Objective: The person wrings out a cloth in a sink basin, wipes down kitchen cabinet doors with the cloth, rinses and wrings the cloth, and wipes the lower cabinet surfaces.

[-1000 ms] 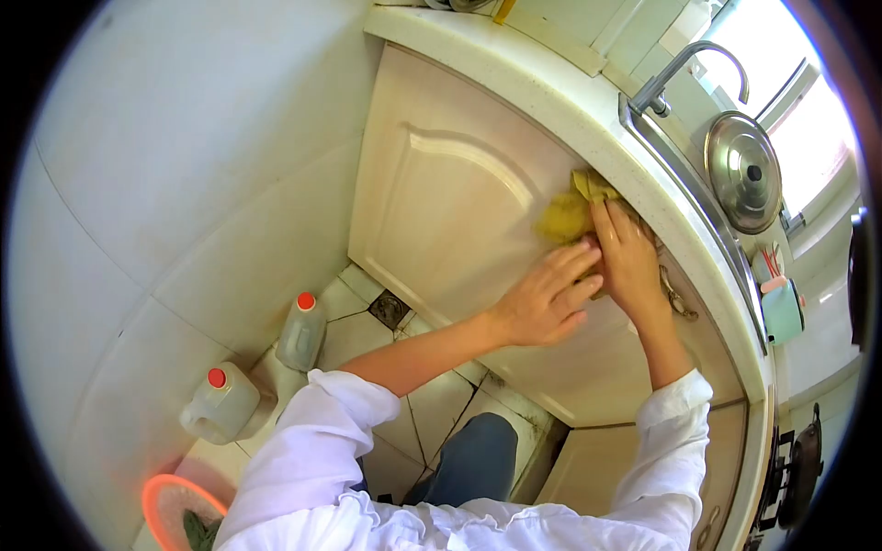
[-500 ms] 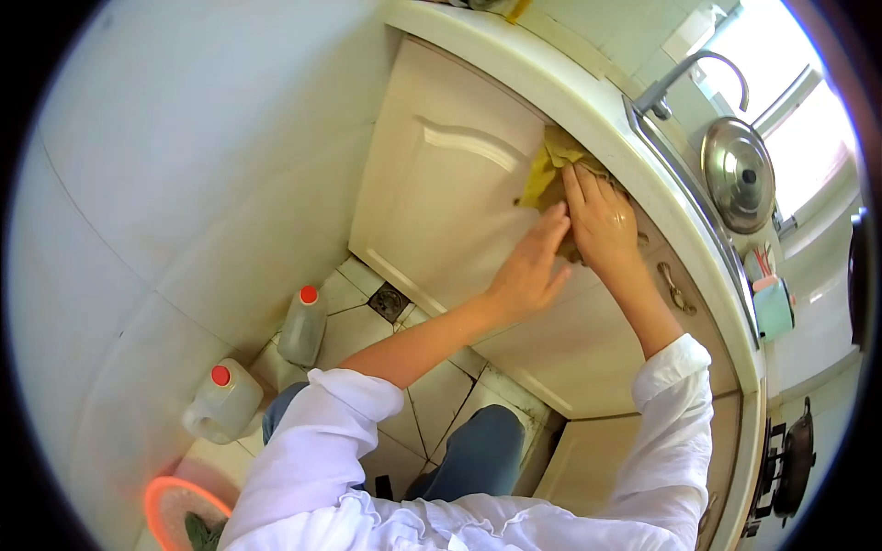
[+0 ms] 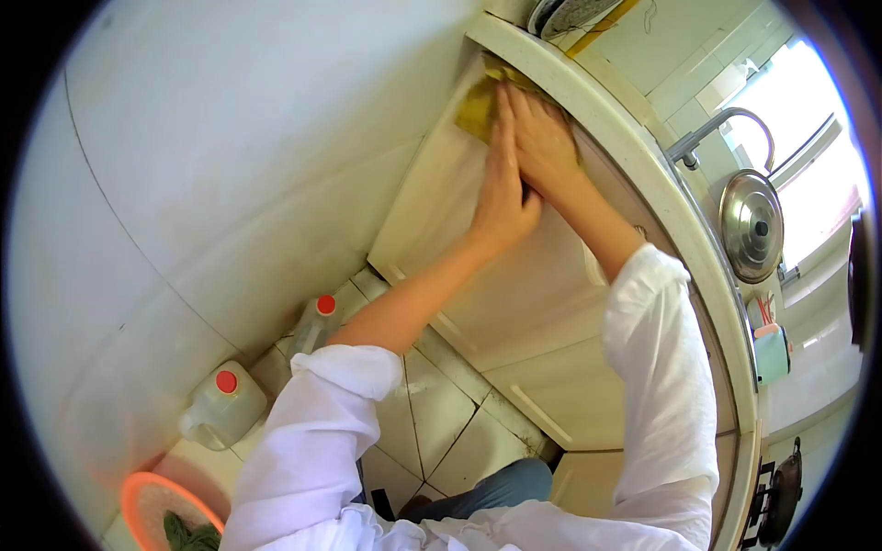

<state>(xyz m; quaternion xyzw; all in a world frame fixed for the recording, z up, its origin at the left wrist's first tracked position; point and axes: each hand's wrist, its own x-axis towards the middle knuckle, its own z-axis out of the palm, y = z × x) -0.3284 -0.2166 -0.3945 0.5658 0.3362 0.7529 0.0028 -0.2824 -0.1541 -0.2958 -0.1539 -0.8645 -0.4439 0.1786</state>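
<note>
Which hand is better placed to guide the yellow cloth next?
Probably the right hand: it lies spread over the yellow cloth against the cabinet door. The left hand sits edge-on alongside, seeming to cover less cloth.

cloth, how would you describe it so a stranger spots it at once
Start from the long pale counter, then drop to the cabinet door under it. Near the door's top, find the right hand, with the left hand against it. The cloth shows just beyond them: yellow and creased, unlike the plain pale door or the straight yellow strip by the counter.
</note>
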